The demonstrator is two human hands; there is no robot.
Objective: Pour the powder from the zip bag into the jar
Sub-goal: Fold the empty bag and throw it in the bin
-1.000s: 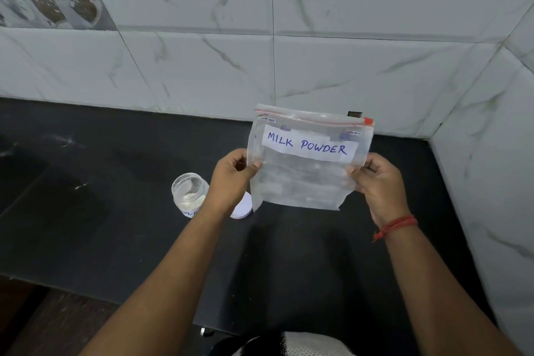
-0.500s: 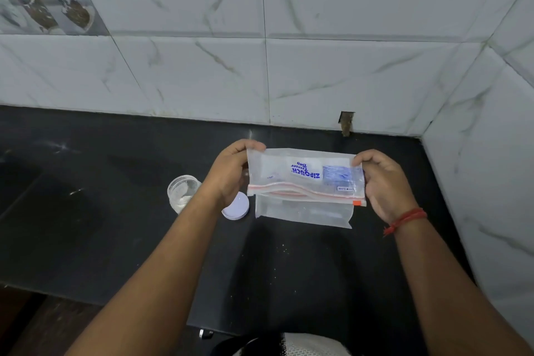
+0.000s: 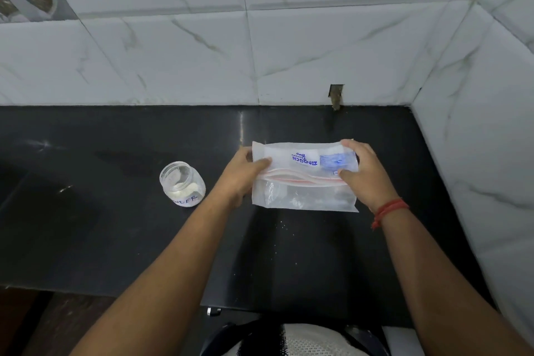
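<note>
Honestly the pour itself looks done. The clear plastic zip bag with the red seal strip and blue printing (image 3: 304, 178) looks basically empty, and the small clear round jar with a handwritten label (image 3: 182, 184) has white powder sitting in the bottom. So my read is you're on the tidy-up bit: folding the bag flat on the black stone counter (image 3: 115, 225).

To do that well, press the air out toward the zip edge before you crease it, or the bag will spring back open. Any dust left inside will puff out of the mouth, so keep the opening pointed away from the jar and fold slow. There's a light sprinkle of white specks on the counter just in front of the bag, so wipe that after.

Your left hand (image 3: 242, 179) is at the left edge of the bag, thumb laid over the top layer and fingers curled loosely at the edge, pinching the fold. Your right hand (image 3: 365, 175) is on the right end, thumb pressing near the red strip with the fingers arched over the folded-down flap, so it's gripping the bag too, not clenched hard.

The jar stands upright and lidless, left of your left hand, apart from the bag. I can't spot its lid from here.
</note>
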